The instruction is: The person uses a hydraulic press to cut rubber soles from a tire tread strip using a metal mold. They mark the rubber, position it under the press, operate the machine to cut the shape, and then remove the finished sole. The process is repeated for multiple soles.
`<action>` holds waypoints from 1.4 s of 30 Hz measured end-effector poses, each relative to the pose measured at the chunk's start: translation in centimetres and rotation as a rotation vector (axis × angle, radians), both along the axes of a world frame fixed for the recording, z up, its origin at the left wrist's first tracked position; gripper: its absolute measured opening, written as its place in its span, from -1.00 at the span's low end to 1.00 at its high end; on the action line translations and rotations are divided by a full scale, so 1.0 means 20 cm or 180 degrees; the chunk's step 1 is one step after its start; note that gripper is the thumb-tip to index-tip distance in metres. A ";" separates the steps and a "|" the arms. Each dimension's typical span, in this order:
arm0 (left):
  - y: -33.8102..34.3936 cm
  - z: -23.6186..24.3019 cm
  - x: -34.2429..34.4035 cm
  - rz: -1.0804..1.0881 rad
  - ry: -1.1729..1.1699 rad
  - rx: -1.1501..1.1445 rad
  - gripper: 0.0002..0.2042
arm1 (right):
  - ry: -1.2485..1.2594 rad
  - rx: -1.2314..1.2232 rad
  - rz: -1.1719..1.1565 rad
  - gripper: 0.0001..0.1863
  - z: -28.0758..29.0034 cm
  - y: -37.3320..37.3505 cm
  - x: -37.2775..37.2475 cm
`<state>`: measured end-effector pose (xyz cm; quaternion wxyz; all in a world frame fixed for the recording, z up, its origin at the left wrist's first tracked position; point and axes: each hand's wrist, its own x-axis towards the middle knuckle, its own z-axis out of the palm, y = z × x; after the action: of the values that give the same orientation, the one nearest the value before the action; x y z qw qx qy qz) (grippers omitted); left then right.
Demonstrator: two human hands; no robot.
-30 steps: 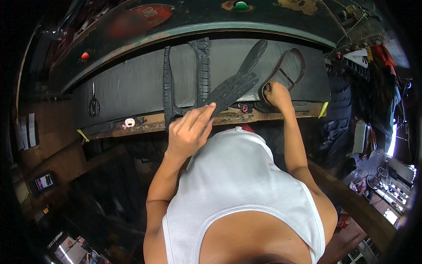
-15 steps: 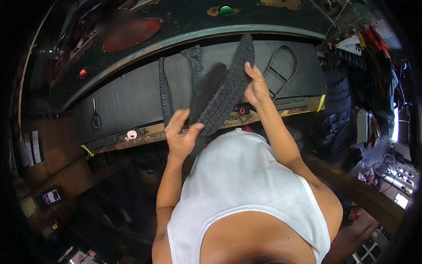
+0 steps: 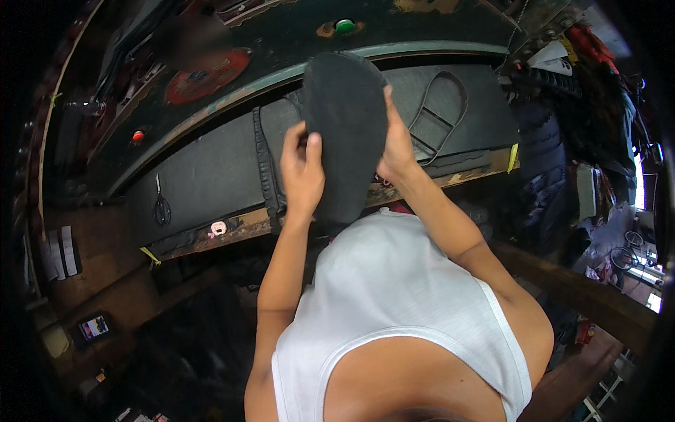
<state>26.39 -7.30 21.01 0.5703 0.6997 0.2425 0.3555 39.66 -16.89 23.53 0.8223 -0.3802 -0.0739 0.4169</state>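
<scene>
Between my two hands a large black rubber shoe sole (image 3: 346,133) stands tilted over the bench, its smooth face turned up toward me. My right hand (image 3: 399,144) grips its right edge, thumb along the side and the other fingers mostly hidden behind. At the left edge is my left hand (image 3: 302,169), its thumb at the rim and its fingers curled there. Right of the sole, a sole-shaped metal cutting die (image 3: 460,116) with crossbars lies on the dark bench pad (image 3: 204,169).
Black-handled scissors (image 3: 162,204) lie at the pad's left end. A small pinkish-white round thing (image 3: 219,228) sits on the worn wooden front edge. Behind the pad runs a dark green machine beam with a green button (image 3: 344,27) and a red button (image 3: 138,135). Black gathered strips (image 3: 266,169) cross the pad.
The sole has turned over from its treaded side to its smooth face and swung more upright. My left hand has moved up along its edge; my right hand still holds the right side.
</scene>
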 end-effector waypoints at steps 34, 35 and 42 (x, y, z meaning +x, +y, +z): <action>-0.06 -0.02 -0.01 -0.1459 0.0186 -0.1463 -0.24 | -0.0826 -0.0218 0.0212 -0.04 -0.11 -0.03 -0.07; -0.07 -0.02 0.01 -0.1405 0.0087 -0.1524 -0.26 | -0.0893 -0.0179 0.0121 -0.06 -0.11 -0.03 -0.09; -0.10 0.03 0.04 -0.1267 -0.0060 -0.0742 -0.31 | -0.0967 0.0239 -0.0212 -0.19 -0.09 -0.04 -0.14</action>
<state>27.16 -9.22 21.64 0.7084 0.6597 0.1338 0.2121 36.88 -17.71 21.82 0.8286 -0.4101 -0.2004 0.3241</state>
